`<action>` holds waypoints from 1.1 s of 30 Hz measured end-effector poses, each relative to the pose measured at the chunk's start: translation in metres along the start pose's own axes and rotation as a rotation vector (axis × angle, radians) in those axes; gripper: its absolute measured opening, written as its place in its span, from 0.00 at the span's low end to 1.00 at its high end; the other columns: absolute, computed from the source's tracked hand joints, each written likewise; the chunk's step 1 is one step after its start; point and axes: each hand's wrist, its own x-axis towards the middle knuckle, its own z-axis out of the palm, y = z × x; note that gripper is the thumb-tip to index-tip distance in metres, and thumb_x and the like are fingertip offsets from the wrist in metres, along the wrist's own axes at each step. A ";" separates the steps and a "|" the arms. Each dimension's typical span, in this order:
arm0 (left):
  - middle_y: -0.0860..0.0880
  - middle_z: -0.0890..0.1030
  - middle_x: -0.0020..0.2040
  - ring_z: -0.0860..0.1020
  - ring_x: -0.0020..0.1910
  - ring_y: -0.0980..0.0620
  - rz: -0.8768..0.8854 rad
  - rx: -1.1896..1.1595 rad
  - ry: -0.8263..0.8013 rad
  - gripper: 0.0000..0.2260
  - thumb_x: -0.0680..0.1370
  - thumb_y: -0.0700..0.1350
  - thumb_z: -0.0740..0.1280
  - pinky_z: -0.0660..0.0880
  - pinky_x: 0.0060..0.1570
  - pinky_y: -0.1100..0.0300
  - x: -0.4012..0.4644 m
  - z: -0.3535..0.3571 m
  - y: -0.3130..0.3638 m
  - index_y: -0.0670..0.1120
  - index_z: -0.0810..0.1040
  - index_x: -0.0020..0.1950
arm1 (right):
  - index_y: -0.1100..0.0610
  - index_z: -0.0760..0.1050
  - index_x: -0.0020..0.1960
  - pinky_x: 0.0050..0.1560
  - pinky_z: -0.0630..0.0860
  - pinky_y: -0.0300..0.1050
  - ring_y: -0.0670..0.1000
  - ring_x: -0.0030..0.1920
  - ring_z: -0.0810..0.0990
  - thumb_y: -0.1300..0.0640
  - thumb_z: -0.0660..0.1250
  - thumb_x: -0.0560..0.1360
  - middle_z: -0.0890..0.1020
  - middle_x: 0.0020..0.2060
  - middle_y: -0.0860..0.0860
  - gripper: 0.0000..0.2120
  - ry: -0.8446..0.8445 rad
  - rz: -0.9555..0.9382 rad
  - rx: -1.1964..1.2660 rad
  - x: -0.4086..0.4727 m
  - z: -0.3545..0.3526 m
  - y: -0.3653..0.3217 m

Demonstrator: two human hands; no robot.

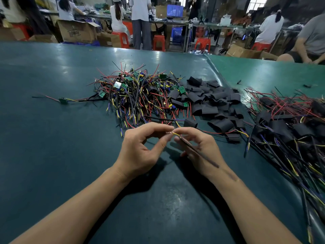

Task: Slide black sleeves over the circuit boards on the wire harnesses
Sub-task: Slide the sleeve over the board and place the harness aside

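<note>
Over the dark green surface [52, 155], left hand [140, 152] and right hand [200, 150] pinch one thin multicoloured wire harness [197, 150], fingers clamped on its yellow lead; better bunch the tips before fetching a flat black sleeve [190, 123] at twelve o'clock.

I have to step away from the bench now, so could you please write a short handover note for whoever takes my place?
Left hand and right hand both pinch one harness by its wire ends; its black sleeve lies just beyond the fingers.
Bare harnesses are piled centre, loose sleeves beside them.
Sleeved harnesses lie right.
Left: the large centre pile.
</note>
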 end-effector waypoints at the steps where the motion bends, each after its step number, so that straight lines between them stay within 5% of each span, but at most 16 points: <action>1: 0.52 0.85 0.47 0.84 0.45 0.55 -0.017 -0.014 0.005 0.08 0.75 0.37 0.72 0.81 0.46 0.57 0.000 0.000 0.000 0.45 0.83 0.53 | 0.43 0.80 0.53 0.39 0.79 0.41 0.46 0.49 0.83 0.58 0.70 0.76 0.84 0.50 0.45 0.11 -0.025 0.041 0.083 0.000 0.000 0.000; 5: 0.51 0.85 0.48 0.84 0.45 0.55 -0.038 -0.008 -0.011 0.08 0.75 0.38 0.72 0.81 0.48 0.58 0.000 0.003 -0.002 0.42 0.83 0.55 | 0.55 0.82 0.51 0.41 0.79 0.39 0.47 0.46 0.84 0.63 0.67 0.78 0.85 0.44 0.48 0.07 0.017 0.026 0.229 -0.001 0.006 -0.005; 11: 0.50 0.81 0.38 0.77 0.36 0.52 0.052 0.201 -0.017 0.02 0.75 0.37 0.72 0.76 0.40 0.57 0.000 -0.002 -0.007 0.40 0.84 0.46 | 0.59 0.77 0.44 0.32 0.80 0.39 0.52 0.34 0.85 0.64 0.68 0.77 0.85 0.34 0.51 0.03 0.630 0.137 0.480 0.010 -0.028 -0.010; 15: 0.48 0.81 0.39 0.77 0.38 0.48 0.088 0.303 -0.165 0.02 0.74 0.37 0.72 0.76 0.42 0.54 -0.001 -0.004 -0.003 0.39 0.83 0.45 | 0.59 0.74 0.43 0.36 0.80 0.41 0.52 0.36 0.84 0.63 0.71 0.75 0.83 0.33 0.51 0.06 0.818 0.148 0.724 0.008 -0.056 -0.010; 21: 0.48 0.82 0.41 0.77 0.42 0.47 0.083 0.364 -0.368 0.03 0.75 0.40 0.70 0.73 0.47 0.58 0.031 0.023 0.000 0.41 0.82 0.46 | 0.62 0.67 0.54 0.35 0.82 0.46 0.57 0.34 0.85 0.58 0.62 0.82 0.85 0.38 0.56 0.07 0.922 0.076 0.746 0.009 -0.067 -0.013; 24: 0.45 0.81 0.47 0.76 0.47 0.44 0.115 0.473 -0.475 0.06 0.77 0.43 0.67 0.73 0.51 0.53 0.070 0.057 -0.012 0.41 0.80 0.50 | 0.58 0.62 0.58 0.40 0.82 0.48 0.56 0.37 0.85 0.61 0.61 0.82 0.84 0.35 0.51 0.08 1.002 -0.019 0.788 0.005 -0.078 -0.014; 28: 0.42 0.76 0.58 0.72 0.59 0.42 0.021 0.719 -0.631 0.13 0.77 0.42 0.63 0.70 0.59 0.49 0.113 0.105 -0.037 0.41 0.75 0.60 | 0.56 0.72 0.56 0.52 0.81 0.48 0.49 0.48 0.81 0.65 0.63 0.80 0.82 0.44 0.52 0.07 0.977 0.022 0.778 0.002 -0.079 -0.011; 33: 0.41 0.78 0.58 0.75 0.59 0.40 -0.108 0.689 -0.746 0.10 0.76 0.41 0.64 0.73 0.57 0.49 0.118 0.138 -0.050 0.40 0.76 0.55 | 0.60 0.78 0.49 0.49 0.80 0.40 0.53 0.44 0.85 0.72 0.66 0.76 0.82 0.41 0.55 0.09 0.952 0.069 0.737 0.000 -0.073 -0.014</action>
